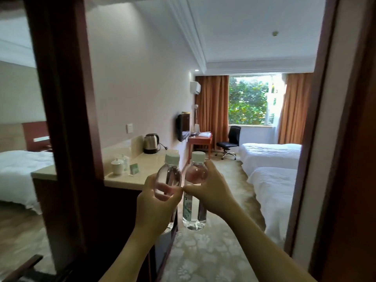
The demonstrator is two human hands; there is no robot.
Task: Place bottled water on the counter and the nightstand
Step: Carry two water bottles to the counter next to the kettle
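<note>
I hold two clear water bottles with white caps upright in front of me, side by side and almost touching. My left hand (155, 202) grips the left bottle (168, 176) round its middle. My right hand (211, 190) grips the right bottle (196, 174), whose green label shows below my fingers. Both bottles hang in the air near the front corner of the beige counter (126, 180), which runs along the left wall. No nightstand is in sight.
On the counter stand a steel kettle (151, 143), lidded white cups (117, 166) and a small green card (133, 168). Dark wooden frames (61, 98) flank the passage. Two white beds (272, 180) lie on the right, a desk (200, 140) and office chair (230, 142) by the window.
</note>
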